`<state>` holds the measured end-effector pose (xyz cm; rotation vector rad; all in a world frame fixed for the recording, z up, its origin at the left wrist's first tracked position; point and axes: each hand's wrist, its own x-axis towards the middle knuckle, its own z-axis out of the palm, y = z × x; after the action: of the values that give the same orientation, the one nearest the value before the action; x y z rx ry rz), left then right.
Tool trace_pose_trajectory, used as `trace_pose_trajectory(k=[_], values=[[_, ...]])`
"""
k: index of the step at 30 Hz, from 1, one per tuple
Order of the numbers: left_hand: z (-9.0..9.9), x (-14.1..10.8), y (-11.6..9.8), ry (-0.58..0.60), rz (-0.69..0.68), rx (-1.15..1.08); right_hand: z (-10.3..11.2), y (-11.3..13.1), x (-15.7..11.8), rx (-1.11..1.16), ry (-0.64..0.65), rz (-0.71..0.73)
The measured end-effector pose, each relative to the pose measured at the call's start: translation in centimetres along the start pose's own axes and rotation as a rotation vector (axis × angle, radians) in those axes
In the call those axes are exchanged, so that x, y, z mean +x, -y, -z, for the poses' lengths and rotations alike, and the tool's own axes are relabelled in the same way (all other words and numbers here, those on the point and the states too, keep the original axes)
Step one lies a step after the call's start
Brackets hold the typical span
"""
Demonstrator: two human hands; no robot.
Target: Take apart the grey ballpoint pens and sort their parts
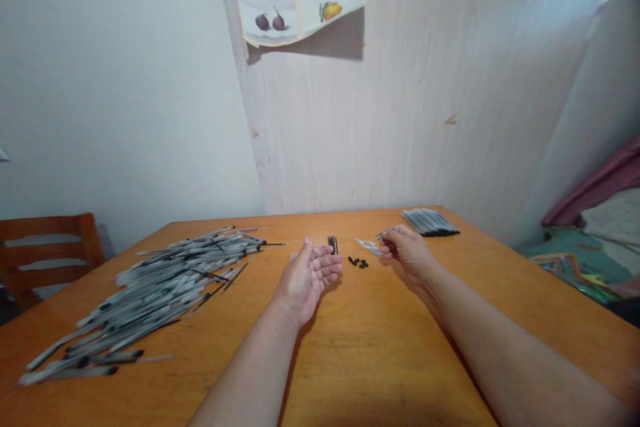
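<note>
My left hand [311, 275] is raised over the middle of the table, palm turned to the right, its fingers stretched out with nothing in them. Just behind its fingertips lie several thin dark sticks [333, 244], side by side. To the right of them is a small cluster of short black plugs [359, 263]. My right hand [403, 248] is pinched at the edge of several small clear-white pieces [367, 245] that look like pen caps. What its fingertips hold is too small to make out.
A wide, loose heap of pen parts [170, 280], clear tubes with black ends, covers the left of the wooden table [345, 360]. A neat row of pens [430, 221] lies at the back right. A wooden chair [45, 253] stands left; a wall is behind the table.
</note>
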<state>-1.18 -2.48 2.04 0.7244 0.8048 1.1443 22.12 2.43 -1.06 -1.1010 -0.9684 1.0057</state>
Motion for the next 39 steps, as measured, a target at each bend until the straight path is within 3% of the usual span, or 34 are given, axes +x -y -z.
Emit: trace_pose_trajectory(k=[5, 10, 14, 26, 39], values=[[0.1, 0.1, 0.0, -0.058, -0.017, 0.021, 2.0, -2.7, 1.9, -0.195, -0.079, 0.098], [0.1, 0.1, 0.0, -0.086, -0.034, 0.059, 3.7, -3.4, 2.9, -0.828, -0.2, 0.218], [-0.1, 0.0, 0.1, -0.092, -0.035, 0.096, 3.8, -2.8, 2.7, -1.095, -0.156, 0.231], [-0.2, 0.0, 0.0, -0.105, -0.028, 0.12, 3.1, -2.4, 2.0, -1.358, -0.104, 0.17], [0.8, 0.6, -0.6, -0.157, -0.076, 0.122, 3.5, -2.4, 2.3, -1.384, -0.038, 0.126]])
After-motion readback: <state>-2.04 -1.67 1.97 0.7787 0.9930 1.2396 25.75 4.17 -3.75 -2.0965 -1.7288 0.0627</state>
